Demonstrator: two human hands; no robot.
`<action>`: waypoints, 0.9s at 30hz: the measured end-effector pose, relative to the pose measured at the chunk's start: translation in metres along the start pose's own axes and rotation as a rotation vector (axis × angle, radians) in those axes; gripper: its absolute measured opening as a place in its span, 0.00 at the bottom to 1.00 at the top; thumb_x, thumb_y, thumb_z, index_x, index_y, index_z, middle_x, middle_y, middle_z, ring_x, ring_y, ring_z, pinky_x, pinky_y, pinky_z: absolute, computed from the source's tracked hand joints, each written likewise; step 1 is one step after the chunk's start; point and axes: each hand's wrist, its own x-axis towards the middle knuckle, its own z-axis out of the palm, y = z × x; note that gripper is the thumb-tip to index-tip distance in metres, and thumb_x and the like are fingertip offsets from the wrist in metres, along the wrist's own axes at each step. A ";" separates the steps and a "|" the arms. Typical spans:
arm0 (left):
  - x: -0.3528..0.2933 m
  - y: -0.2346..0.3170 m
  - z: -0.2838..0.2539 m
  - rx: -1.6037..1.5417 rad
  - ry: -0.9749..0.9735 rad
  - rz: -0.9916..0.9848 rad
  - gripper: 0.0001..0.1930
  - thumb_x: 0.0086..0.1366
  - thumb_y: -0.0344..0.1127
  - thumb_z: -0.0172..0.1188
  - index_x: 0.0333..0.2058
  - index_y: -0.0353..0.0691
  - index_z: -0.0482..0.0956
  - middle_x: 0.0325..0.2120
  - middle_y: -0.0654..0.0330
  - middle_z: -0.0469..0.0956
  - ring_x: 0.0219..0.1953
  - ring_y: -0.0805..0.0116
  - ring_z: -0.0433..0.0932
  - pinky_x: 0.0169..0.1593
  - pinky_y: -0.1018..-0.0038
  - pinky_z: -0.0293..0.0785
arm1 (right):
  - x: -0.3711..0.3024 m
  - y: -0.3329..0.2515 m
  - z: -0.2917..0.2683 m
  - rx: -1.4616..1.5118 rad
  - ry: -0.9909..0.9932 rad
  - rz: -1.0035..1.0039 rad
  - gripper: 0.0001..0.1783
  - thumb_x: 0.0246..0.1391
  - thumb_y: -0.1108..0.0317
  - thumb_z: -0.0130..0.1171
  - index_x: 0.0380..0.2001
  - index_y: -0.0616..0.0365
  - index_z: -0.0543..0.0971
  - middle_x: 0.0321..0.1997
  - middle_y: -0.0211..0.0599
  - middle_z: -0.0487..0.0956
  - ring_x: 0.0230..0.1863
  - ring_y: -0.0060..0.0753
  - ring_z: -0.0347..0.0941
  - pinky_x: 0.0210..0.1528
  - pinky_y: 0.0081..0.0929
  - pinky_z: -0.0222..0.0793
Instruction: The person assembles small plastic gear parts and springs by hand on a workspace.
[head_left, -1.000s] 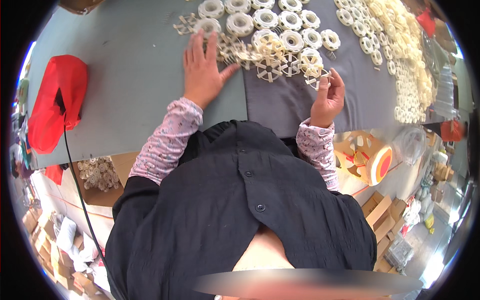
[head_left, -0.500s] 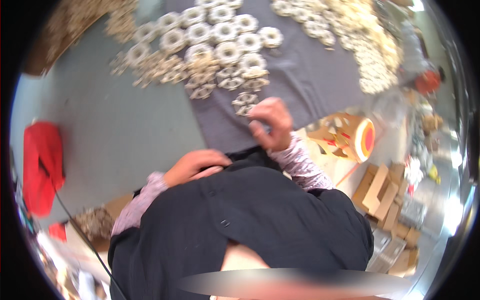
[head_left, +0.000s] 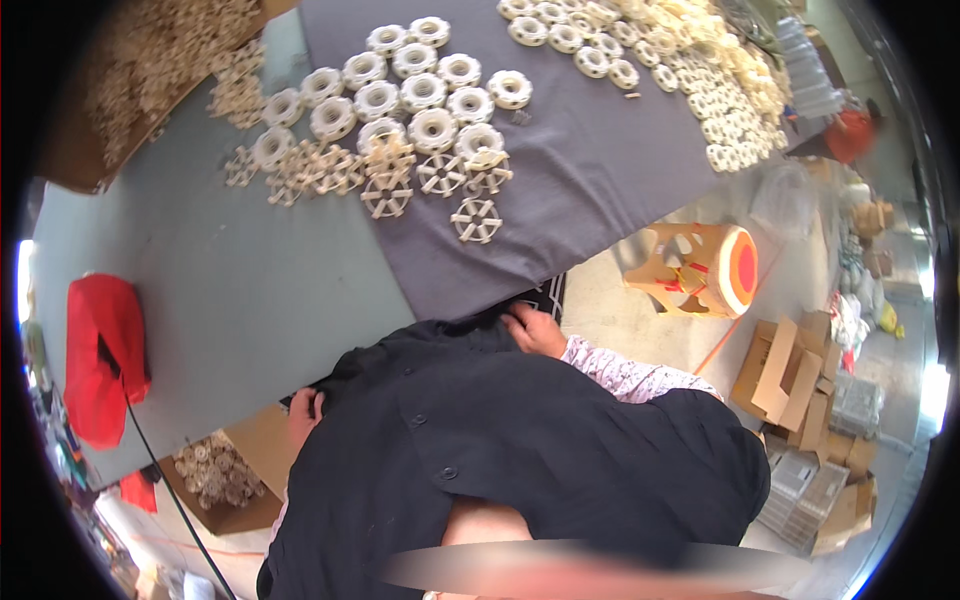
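Observation:
My right hand (head_left: 537, 330) is closed on the edge of my black garment (head_left: 420, 380), beside the front edge of the table. At the other side of the garment, my left hand (head_left: 304, 412) is bent round its edge, with its palm hidden by the cloth. Black fabric with white line markings (head_left: 548, 298) shows just past the right hand. Further back on the dark grey cloth (head_left: 600, 150) lie several white plastic rings (head_left: 433, 130) in rows. Cream spoked wheel pieces (head_left: 476, 219) lie in front of them, away from both hands.
A pile of cream rings (head_left: 740, 100) covers the far right of the table. Brown cartons of cream parts stand far left (head_left: 150, 90) and below the table (head_left: 215, 480). A red bag-like item (head_left: 100, 350), a cut-out drum-shaped stool (head_left: 690, 268) and opened cartons (head_left: 785, 375) stand around.
My right hand has come down from near the spoked pieces onto the garment's edge. My left hand has moved left and down along the garment. The view has shifted a little.

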 end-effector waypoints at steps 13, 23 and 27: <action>-0.018 -0.011 -0.072 0.399 -0.087 0.367 0.09 0.75 0.41 0.70 0.41 0.42 0.86 0.34 0.50 0.86 0.32 0.43 0.84 0.35 0.54 0.79 | 0.029 0.029 -0.043 -0.726 -0.344 -0.171 0.18 0.73 0.57 0.54 0.59 0.49 0.83 0.41 0.49 0.89 0.39 0.57 0.88 0.39 0.55 0.83; 0.127 0.275 0.035 -0.011 0.242 1.080 0.23 0.62 0.35 0.78 0.56 0.44 0.87 0.58 0.56 0.83 0.60 0.52 0.79 0.64 0.57 0.74 | 0.145 -0.120 -0.099 -0.061 0.514 -0.336 0.29 0.58 0.68 0.76 0.63 0.57 0.81 0.55 0.43 0.82 0.36 0.34 0.75 0.39 0.32 0.76; 0.145 0.304 0.084 0.041 0.093 1.309 0.32 0.66 0.52 0.75 0.66 0.51 0.83 0.68 0.60 0.77 0.70 0.54 0.72 0.77 0.53 0.63 | 0.170 -0.090 -0.087 0.004 0.351 -0.340 0.32 0.57 0.63 0.79 0.63 0.57 0.82 0.61 0.45 0.80 0.41 0.34 0.80 0.43 0.31 0.80</action>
